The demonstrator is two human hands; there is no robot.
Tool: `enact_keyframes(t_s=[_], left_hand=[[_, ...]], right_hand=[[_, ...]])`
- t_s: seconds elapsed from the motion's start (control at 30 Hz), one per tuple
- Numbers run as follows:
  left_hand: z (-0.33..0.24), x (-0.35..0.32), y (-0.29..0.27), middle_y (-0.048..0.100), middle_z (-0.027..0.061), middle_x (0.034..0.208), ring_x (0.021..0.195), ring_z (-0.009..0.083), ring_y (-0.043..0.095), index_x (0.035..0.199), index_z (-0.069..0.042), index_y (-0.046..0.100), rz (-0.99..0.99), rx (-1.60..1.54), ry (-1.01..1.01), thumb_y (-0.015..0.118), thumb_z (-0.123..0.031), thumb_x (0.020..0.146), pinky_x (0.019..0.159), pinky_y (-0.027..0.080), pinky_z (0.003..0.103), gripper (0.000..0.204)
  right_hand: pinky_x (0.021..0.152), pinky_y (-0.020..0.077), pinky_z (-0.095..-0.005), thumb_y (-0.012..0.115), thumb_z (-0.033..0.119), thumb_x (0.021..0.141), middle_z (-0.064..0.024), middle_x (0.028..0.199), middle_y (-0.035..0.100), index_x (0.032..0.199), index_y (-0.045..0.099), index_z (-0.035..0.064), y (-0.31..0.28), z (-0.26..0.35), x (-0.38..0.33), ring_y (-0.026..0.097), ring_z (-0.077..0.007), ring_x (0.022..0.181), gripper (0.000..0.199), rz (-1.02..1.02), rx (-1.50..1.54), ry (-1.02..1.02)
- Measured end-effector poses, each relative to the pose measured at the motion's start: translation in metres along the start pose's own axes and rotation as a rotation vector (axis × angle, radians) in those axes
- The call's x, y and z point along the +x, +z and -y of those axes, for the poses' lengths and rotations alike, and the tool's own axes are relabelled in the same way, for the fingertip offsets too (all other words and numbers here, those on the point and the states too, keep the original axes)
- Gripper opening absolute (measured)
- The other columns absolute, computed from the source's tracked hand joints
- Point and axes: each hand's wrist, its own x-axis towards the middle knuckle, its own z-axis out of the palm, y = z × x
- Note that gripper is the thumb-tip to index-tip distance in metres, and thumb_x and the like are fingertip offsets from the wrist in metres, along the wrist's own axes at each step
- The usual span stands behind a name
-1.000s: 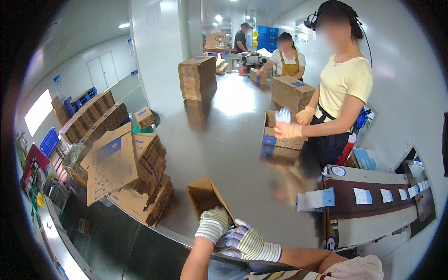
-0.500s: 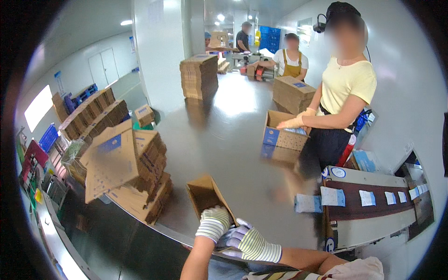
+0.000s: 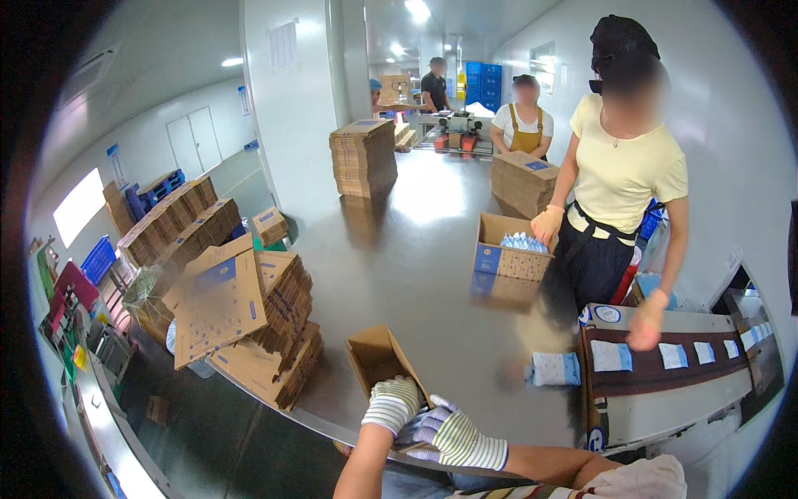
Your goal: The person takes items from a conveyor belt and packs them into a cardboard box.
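My two hands, in striped gloves, are at the near end of an open cardboard carton [image 3: 376, 349], which sits tilted toward eleven o'clock near the bench [image 3: 432, 299] edge. My left hand [image 3: 392, 405] reaches inside, fingertips hidden; my right hand [image 3: 455, 437] curls at the near right side, with bluish-white packets [image 3: 412, 427] showing between them. I cannot tell how tightly either grips. At ten o'clock lie stacked flattened cartons [image 3: 287, 303]; near twelve stands a taller stack [image 3: 363, 158]. At one o'clock, a co-worker [image 3: 628, 158] has one gloved hand at a carton of packets [image 3: 513, 259], the other above the conveyor belt [image 3: 648, 378], between two and three o'clock.
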Motion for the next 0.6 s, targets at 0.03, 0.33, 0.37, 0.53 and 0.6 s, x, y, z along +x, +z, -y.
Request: enact_keyframes(t_s=[0.03,0.33,0.37,0.53,0.6], left_hand=[[0.0,0.0,0.0,0.062,0.0221,0.108,0.097,0.0367,0.062,0.109,-0.002,0.06,0.004,0.003,0.004,0.048,-0.023,0.084,0.083,0.05,0.044,0.035],[0.0,-0.002,-0.002,0.061,0.0223,0.11,0.099,0.0362,0.062,0.11,-0.001,0.06,0.002,0.009,-0.01,0.049,-0.023,0.084,0.084,0.05,0.044,0.036],[0.0,-0.002,-0.002,0.061,0.0222,0.109,0.099,0.0361,0.062,0.11,-0.001,0.06,0.001,0.012,-0.008,0.049,-0.023,0.084,0.084,0.05,0.044,0.036],[0.003,0.003,0.007,0.062,0.0213,0.108,0.098,0.0352,0.062,0.109,-0.002,0.061,-0.01,-0.015,-0.003,0.051,-0.027,0.084,0.082,0.05,0.044,0.036],[0.004,0.002,0.007,0.062,0.0211,0.108,0.098,0.035,0.062,0.108,-0.003,0.061,-0.026,-0.017,-0.003,0.051,-0.028,0.084,0.082,0.05,0.044,0.036]], right_hand=[[0.105,0.0316,-0.0476,0.057,0.044,0.081,-0.0053,0.086,0.062,0.084,0.065,0.0117,-0.002,0.001,0.001,0.056,-0.0246,0.093,0.033,0.005,0.013,0.004],[0.106,0.0316,-0.0478,0.058,0.042,0.08,-0.0075,0.087,0.062,0.084,0.065,0.0083,0.0,0.0,0.0,0.056,-0.0252,0.094,0.035,-0.035,-0.002,-0.025],[0.105,0.0317,-0.0478,0.058,0.042,0.08,-0.0074,0.086,0.062,0.084,0.065,0.0084,-0.001,0.001,0.001,0.056,-0.0252,0.094,0.035,-0.03,0.0,-0.023],[0.105,0.0324,-0.048,0.059,0.042,0.08,-0.0064,0.086,0.061,0.083,0.064,0.0089,0.003,-0.001,0.001,0.056,-0.0253,0.093,0.033,-0.025,0.031,-0.008],[0.105,0.0327,-0.0481,0.059,0.041,0.08,-0.0061,0.086,0.061,0.082,0.064,0.0094,0.001,0.0,0.001,0.056,-0.0252,0.093,0.032,-0.025,0.02,-0.014]])
